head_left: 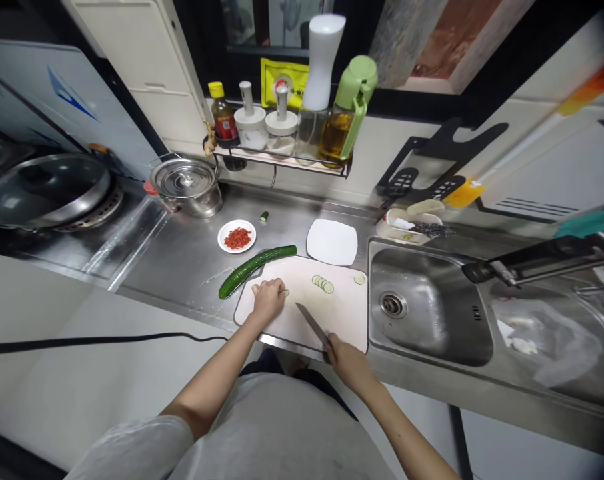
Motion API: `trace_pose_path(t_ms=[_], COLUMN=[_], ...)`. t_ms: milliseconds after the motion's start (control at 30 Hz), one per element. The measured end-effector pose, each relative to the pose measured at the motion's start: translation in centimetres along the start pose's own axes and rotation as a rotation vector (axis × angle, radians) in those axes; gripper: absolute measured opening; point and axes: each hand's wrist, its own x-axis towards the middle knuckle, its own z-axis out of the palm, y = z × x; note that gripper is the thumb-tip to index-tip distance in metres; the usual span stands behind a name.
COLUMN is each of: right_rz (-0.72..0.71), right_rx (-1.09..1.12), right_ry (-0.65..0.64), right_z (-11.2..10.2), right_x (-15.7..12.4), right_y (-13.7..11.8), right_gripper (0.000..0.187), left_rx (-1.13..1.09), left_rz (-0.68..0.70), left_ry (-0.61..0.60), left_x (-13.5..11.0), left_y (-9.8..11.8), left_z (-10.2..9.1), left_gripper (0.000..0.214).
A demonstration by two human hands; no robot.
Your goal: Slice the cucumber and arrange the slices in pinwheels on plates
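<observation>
My right hand (349, 363) is wrapped round the handle of a kitchen knife (312, 323), its blade angled over the white cutting board (345, 323). On the board's left part, my left hand (269, 300) has its fingers curled in, and a small pale-green cucumber slice (287, 293) shows at the fingertips. A short overlapping row of cucumber slices (323, 285) lies toward the board's right side. One more slice (359, 280) sits at the upper right corner. A long cucumber (255, 267) rests across the board's upper left edge.
Behind the board stand a white square plate (332, 242) and a round plate (227, 243) of chopped red pieces. A cucumber end (265, 217) lies behind. A lidded steel pot (189, 187) is back left; a sink (432, 313) borders the right. Above hangs a condiment rack (282, 159).
</observation>
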Motion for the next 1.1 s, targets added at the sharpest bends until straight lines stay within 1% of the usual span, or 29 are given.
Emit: trace_pose_path(t_ms=[100,167,200,267,333,400,500,600,733,833,933,1033,1100], right_rz=[0.033,0.065,0.083,0.114,0.119,0.112,0.092,0.085,0.096,0.085,0.084,0.106,0.126], right_rx=[0.128,0.199,0.22,0.232,0.227,0.215,0.201,0.187,0.17,0.181,0.201,0.226,0.255], right_ry=[0.072,0.105,0.118,0.13,0.127,0.124,0.123,0.118,0.108,0.116,0.133,0.166,0.213], right_z=[0.6,0.7,0.7,0.5,0.4,0.4,0.5,0.6,0.6,0.5,0.6,0.8,1.0], right_x=[0.2,0.4,0.5,0.8,1.0,1.2,1.4,1.5,1.5,1.5,1.4,1.2,1.0], right_y=[1.1,1.6,1.7,1.9,2.0,2.0,2.0,1.9,1.6,1.5,1.7,2.1,2.5], right_gripper=[0.033,0.035,0.036,0.037,0.037,0.037,0.037,0.037,0.038,0.038,0.035,0.032,0.033], left_rx=[-0.088,-0.136,-0.155,-0.182,-0.194,-0.192,-0.159,-0.099,0.005,0.098,0.131,0.09,0.047], left_rz=[0.025,0.035,0.022,-0.041,-0.124,-0.187,-0.227,-0.235,-0.232,-0.188,-0.154,-0.141,-0.1], left_ry=[-0.043,-0.063,-0.054,0.007,0.092,0.148,0.174,0.183,0.203,0.244,0.281,0.303,0.308], left_x=[-1.5,-2.5,-2.8,-3.2,-3.0,-2.6,-1.8,-1.3,-1.3,-1.7,-2.0,-2.1,-1.9], left_y=[0.4,0.2,-0.1,-1.1,-2.4,-3.6,-5.0,-5.6,-5.9,-6.0,-6.1,-5.3,-4.0], left_z=[0.0,-0.1,-0.2,-0.5,-0.8,-1.1,-1.1,-0.8,-0.3,-0.3,-0.4,-0.3,0.3], left_gripper=[0.007,0.007,0.006,0.007,0.008,0.01,0.01,0.009,0.011,0.015,0.018,0.019,0.02])
